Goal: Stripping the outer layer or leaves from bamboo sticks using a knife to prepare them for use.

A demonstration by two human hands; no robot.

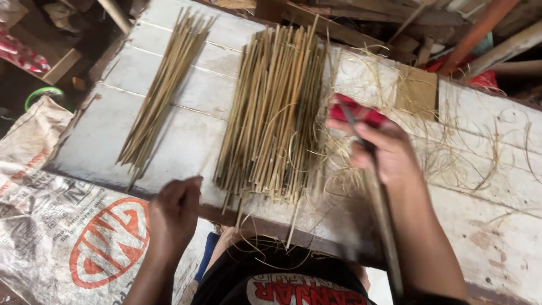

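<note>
While the right hand (387, 152) grips a long, thin bamboo strip (379, 209) with its fingers curled tight around it, a red-handled tool (354, 111) juts out beyond the knuckles; the motion blur there hides how the tool itself is gripped. That strip runs from the hand back toward the person's body, over the near edge of the white wooden plank table (497, 226). Just left of the right hand lies the large pile of bamboo sticks (274, 118), stacked lengthwise on the table with their near ends fanning out toward the table edge. Well apart from it, farther left, rests a smaller, slimmer bundle of bamboo sticks (164, 90). The left hand (175, 214) hovers at the near edge of the table, just beside the near ends of the large pile, its fingers drawn together with the tips pointing up; whether they pinch anything cannot be told. Loose curly bamboo shavings (451, 152) are strewn across the table's right side. A printed woven sack (68, 226) lies below the table on the left.
</note>
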